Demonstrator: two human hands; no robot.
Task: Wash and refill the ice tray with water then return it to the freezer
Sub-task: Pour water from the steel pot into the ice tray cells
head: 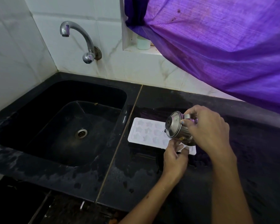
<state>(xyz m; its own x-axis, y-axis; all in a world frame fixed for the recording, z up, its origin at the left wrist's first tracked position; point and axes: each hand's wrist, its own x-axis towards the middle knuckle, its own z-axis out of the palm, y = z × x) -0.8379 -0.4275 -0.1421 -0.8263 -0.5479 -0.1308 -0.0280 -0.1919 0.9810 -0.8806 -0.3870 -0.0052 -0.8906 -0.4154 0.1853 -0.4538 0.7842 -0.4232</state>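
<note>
A white ice tray (148, 132) with star-shaped cells lies flat on the black counter (136, 172), just right of the sink. My right hand (207, 130) grips a small steel jug (176, 126) with a lid, tipped on its side over the tray's right half. My left hand (174, 157) rests at the tray's near right corner, fingertips touching its edge. The jug and my hands hide the tray's right end. No stream of water is visible.
A black sink (44, 139) with a drain lies to the left, under a chrome wall tap (78, 36) that is not running. The counter is wet in patches. A purple curtain (217, 46) hangs over the back right, with a pale cup (143, 43) on the ledge.
</note>
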